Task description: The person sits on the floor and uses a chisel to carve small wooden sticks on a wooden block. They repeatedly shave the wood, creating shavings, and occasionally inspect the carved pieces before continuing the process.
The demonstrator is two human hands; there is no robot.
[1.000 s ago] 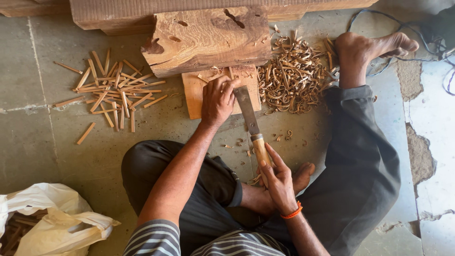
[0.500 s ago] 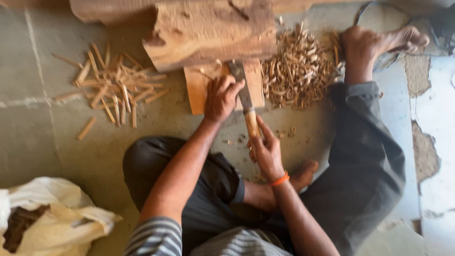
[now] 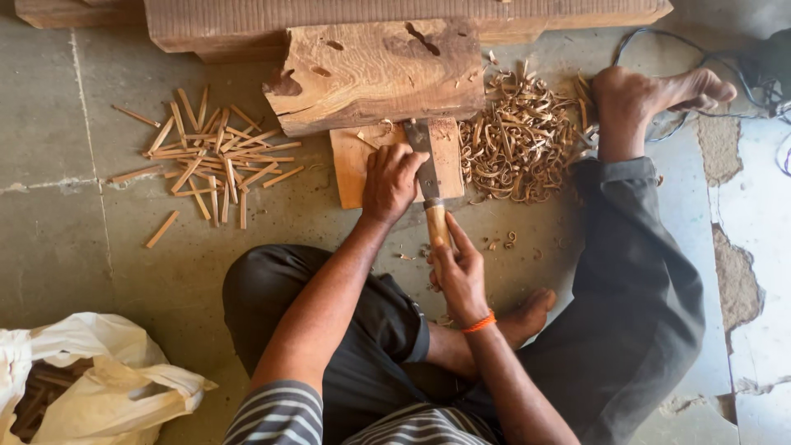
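Observation:
I sit on a stone floor. My right hand [image 3: 458,268] grips the wooden handle of a broad-bladed knife [image 3: 423,161], whose blade lies over a small flat wooden board [image 3: 350,165]. My left hand [image 3: 389,181] rests on that board beside the blade, fingers curled; whatever it pins there is hidden under the fingers. A thick rough wood block [image 3: 375,72] lies just beyond the board. An orange band circles my right wrist.
Several cut wooden sticks [image 3: 210,161] lie scattered at the left. A heap of curled wood shavings [image 3: 523,140] sits right of the board, by my bare foot [image 3: 659,95]. A white plastic bag [image 3: 82,383] holding sticks is at bottom left. Long planks [image 3: 247,25] lie along the top.
The knife has moved forward, from angled back toward my lap to lying with its blade over the board. My right hand went forward with it; my left hand stayed on the board.

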